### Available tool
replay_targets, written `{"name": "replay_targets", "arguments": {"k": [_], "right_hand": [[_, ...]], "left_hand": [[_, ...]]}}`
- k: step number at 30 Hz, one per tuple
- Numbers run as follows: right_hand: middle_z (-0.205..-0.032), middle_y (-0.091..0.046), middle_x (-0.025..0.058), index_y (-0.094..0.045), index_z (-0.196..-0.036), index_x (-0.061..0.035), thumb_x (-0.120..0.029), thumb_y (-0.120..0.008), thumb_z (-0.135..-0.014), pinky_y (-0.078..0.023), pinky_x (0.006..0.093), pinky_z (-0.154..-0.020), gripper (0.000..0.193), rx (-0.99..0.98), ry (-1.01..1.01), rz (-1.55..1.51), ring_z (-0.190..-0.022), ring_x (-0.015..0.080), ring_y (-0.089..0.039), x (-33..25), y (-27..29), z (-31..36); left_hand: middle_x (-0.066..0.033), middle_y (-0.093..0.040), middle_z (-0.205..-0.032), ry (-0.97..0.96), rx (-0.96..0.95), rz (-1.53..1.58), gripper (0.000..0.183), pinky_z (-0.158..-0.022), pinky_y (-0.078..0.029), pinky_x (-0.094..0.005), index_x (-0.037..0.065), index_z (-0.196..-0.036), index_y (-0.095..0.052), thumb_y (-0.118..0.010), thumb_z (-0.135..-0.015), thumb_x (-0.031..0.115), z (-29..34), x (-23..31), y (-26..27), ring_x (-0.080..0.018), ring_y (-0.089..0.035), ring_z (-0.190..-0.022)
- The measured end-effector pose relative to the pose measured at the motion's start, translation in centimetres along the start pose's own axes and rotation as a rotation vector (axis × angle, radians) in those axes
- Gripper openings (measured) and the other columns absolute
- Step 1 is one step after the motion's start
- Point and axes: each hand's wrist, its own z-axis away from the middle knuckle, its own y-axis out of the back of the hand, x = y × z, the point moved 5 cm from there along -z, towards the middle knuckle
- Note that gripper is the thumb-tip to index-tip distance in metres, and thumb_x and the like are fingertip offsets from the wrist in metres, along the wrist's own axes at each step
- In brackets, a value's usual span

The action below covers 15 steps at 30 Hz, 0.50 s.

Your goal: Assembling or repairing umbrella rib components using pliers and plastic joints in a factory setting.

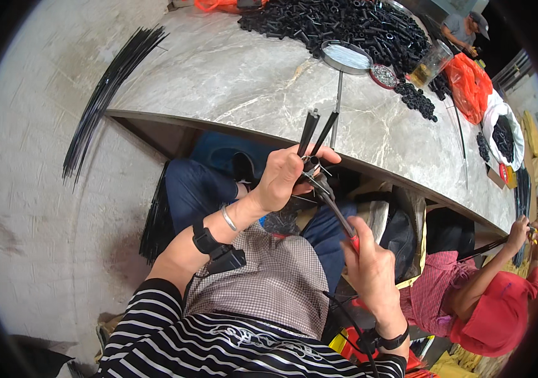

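In front of the table edge, my left hand [280,179] is closed around a small bundle of black rods [308,133], whose ends stick up past the fingers. Around the bundle's gripped part are a short black tube end and thin wire-like pieces, too small to make out fully. My right hand [370,268] grips a red-handled tool [343,220] with a long metal shaft. The shaft's tip meets the bundle beside my left fingers. Whether the tool is a screwdriver or closed pliers, I cannot tell.
On the marbled table [218,75] lie a heap of short black tubes [344,25], a round tin [346,57], a red dish [383,75] and a clear jar [431,63]. Long black rods [111,94] overhang its left end. A co-worker in a red hat [496,315] works at right.
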Motion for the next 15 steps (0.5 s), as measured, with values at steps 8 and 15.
{"name": "replay_targets", "arguments": {"k": [8, 15], "right_hand": [[-0.07, -0.054, 0.0093, -0.051, -0.101, 0.0033, -0.024, -0.054, -0.092, -0.044, 0.0289, -0.059, 0.029, -0.596, -0.336, -1.241, -0.069, 0.0174, -0.058, 1.5, -2.9, 1.5], [-0.062, -0.053, 0.0048, -0.049, -0.071, -0.0014, -0.015, -0.065, -0.071, -0.039, 0.0243, -0.048, 0.021, -0.528, -0.241, -1.189, -0.052, 0.0148, -0.053, 1.1, -2.2, 0.5]], "left_hand": [[0.0058, -0.045, -0.053, 0.038, -0.02, 0.043, 0.083, -0.042, -0.025, -0.018, -0.003, -0.097, -0.065, -0.031, -0.087, 0.072, 0.1, -0.9, 0.7, -0.0015, -0.038, -0.044], [0.0047, -0.046, -0.053, 0.06, -0.036, 0.015, 0.081, -0.042, -0.026, -0.0181, -0.003, -0.095, -0.065, -0.031, -0.089, 0.07, 0.0, -0.6, 0.1, -0.0021, -0.039, -0.044]]}}
